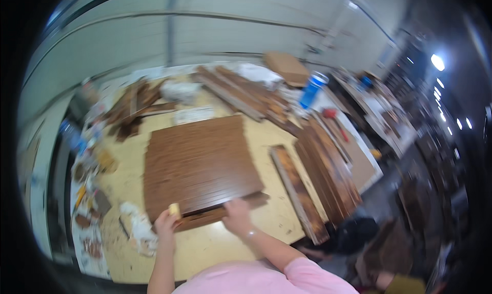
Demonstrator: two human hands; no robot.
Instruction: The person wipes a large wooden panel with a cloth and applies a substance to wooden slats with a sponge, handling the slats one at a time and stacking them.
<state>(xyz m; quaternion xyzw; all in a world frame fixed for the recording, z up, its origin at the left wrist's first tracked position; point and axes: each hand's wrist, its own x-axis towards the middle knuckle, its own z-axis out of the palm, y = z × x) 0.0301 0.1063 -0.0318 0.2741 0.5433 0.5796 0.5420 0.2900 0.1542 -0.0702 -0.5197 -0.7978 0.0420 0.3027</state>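
Brown wooden planks (200,161) lie side by side as a broad panel in the middle of the table. At the panel's near edge, a separate plank (202,219) sits slightly apart, with a dark gap along it. My left hand (165,225) is closed by that plank's left end, holding a small pale-yellow block (175,210) whose exact kind I cannot make out. Toward the plank's right part, my right hand (237,217) grips it, fingers bent over its edge; the fingertips are partly hidden and a little blurred.
Right of the panel lie a single plank (300,194) and a plank stack (328,171). More boards (230,91) and a blue bottle (312,89) stand at the back. A crumpled white cloth (141,230) and jars (105,158) line the left. A person (359,235) is low at right.
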